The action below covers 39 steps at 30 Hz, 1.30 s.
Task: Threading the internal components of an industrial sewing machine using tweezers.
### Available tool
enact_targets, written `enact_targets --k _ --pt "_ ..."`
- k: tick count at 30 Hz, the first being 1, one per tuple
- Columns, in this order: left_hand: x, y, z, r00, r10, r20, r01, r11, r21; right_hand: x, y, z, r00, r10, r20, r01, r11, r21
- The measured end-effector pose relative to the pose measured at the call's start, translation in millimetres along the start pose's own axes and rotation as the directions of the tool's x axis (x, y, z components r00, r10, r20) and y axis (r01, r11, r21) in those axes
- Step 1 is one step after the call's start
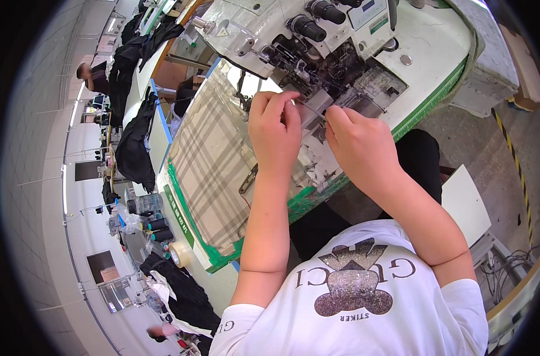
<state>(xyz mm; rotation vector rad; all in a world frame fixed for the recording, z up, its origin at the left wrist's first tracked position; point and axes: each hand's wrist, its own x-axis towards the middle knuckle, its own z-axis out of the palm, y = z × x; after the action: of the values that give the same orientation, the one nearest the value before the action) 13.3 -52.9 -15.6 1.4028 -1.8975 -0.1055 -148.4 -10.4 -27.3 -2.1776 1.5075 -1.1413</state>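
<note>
Both hands work at the white industrial sewing machine point(317, 41) on the plaid-covered bench point(213, 160). The left hand point(274, 127) and right hand point(359, 139) each pinch a thin thread point(310, 108), grip nearly closed, just before the machine's needle area.

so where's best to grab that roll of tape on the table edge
Take the roll of tape across its outer rim, coming from above. It seems to lie flat on the white table, hole upward, so both sides of the ring are exposed. The dark thread cones crowd one side, so a grip from the open table-edge side looks easier.
</note>
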Motion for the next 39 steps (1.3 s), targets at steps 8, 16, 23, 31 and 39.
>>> enact_targets --k 8,16,23,31,39 --pt "-1 0 2 1.000 -0.002 -0.004 0.002 1.000 -0.022 -2 2 -7 0.998 0.036 -0.048 -0.035 0.999 0.019" --pt "-3 1 4 0.999 0.048 0.002 -0.048 0.998 0.027 0 7 -14 0.991 0.117 -0.064 -0.115 0.993 0.040" --pt "-2 -1 3 0.994 0.106 0.041 -0.112 0.974 0.196 4 9 -11 0.986 0.143 -0.091 -0.138 0.989 0.059" --pt "0 -3 -4 0.983 0.123 0.134 -0.156 0.949 0.274 -1 12 -10 0.987 0.093 -0.129 -0.092 0.996 0.016" --pt "-2 -3 0 0.983 0.151 0.101 -0.174 0.944 0.279 -4 12 -9 0.983 0.104 -0.149 -0.102 0.995 0.021"
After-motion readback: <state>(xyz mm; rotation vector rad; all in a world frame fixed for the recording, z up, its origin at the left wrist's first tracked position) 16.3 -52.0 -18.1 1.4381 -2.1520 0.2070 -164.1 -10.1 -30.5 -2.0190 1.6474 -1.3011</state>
